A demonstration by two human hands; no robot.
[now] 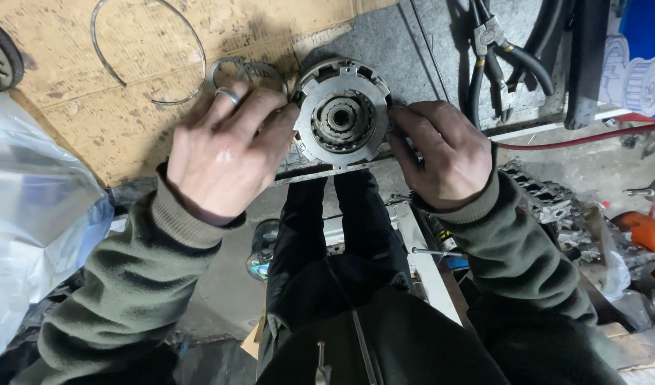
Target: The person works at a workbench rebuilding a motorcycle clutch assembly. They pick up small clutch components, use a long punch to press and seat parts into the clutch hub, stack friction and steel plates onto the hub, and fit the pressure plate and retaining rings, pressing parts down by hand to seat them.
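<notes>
Both hands, left hand [220,153] and right hand [441,153], pinch the round metal drum [341,114]; it could slip off the tabletop [413,43] edge.

Both hands pressed inward, palms down

The left hand [224,153] is spread wide, fingers angled right, a ring worn on one finger. The right hand [441,153] is curled, fingertips turned left. Both forearms are covered by olive-green sleeves with ribbed cuffs.

A large wire ring [149,50] lies on cardboard [78,107]; black-handled pliers [495,50] rest on the grey bench, clear plastic sheet [35,214] at left.
</notes>
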